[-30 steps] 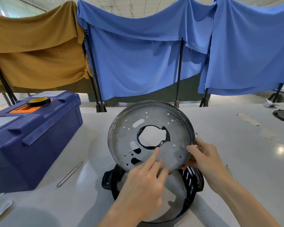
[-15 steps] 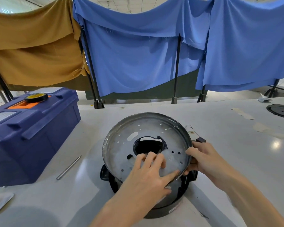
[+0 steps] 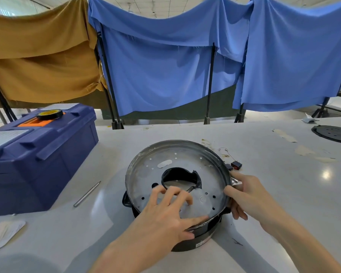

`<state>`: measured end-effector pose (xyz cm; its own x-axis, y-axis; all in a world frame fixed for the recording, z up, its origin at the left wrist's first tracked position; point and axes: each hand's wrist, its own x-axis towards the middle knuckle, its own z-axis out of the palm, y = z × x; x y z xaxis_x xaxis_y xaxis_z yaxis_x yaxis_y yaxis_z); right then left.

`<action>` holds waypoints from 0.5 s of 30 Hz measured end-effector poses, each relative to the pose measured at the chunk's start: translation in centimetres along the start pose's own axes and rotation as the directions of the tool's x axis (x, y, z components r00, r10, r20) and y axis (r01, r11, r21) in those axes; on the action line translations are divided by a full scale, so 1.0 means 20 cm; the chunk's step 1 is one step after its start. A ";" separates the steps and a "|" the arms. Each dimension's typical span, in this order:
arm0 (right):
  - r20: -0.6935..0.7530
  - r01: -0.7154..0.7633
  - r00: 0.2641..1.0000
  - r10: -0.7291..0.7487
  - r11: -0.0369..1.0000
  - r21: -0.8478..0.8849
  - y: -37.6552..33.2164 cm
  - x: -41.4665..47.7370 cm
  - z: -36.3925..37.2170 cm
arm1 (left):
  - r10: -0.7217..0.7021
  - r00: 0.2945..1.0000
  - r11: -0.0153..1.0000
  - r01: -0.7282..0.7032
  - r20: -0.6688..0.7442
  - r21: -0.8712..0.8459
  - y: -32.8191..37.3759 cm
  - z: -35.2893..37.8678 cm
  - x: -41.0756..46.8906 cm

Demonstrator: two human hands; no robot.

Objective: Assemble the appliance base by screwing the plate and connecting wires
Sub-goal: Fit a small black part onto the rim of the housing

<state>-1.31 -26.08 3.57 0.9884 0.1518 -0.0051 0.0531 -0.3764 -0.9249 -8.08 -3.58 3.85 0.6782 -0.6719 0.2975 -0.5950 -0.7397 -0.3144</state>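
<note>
A round grey metal plate (image 3: pixel 185 156) with a central hole and several small holes lies flat on top of the black appliance base (image 3: pixel 197 239) in the middle of the white table. My left hand (image 3: pixel 165 211) rests on the plate's near part, fingers spread and pressing down. My right hand (image 3: pixel 248 196) grips the plate's right rim, fingers curled over the edge. Thin wires with small black and red connectors (image 3: pixel 234 165) lie on the table just right of the plate.
A dark blue toolbox (image 3: pixel 37 154) with a tape roll (image 3: pixel 49 113) on top stands at the left. A thin metal rod (image 3: pixel 87 194) lies between toolbox and base. A black perforated disc (image 3: pixel 335 133) sits far right. Blue and tan cloths hang behind the table.
The plate was held tilted upright above the base; it has been lowered flat onto it. Both hands came down with it, the left pressing on top, the right staying at the rim.
</note>
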 end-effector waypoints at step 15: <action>-0.155 -0.014 0.988 0.014 1.000 0.000 -0.06 -0.12 0.13 | -0.144 0.988 0.984 0.149 0.061 -0.093 0.12 -0.08 0.07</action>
<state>-4.18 -23.65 3.65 0.9992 0.0029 0.0410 0.0391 -0.3786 -0.9247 -9.23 -6.27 4.88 0.7817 -0.5551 0.2844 -0.5248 -0.8318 -0.1810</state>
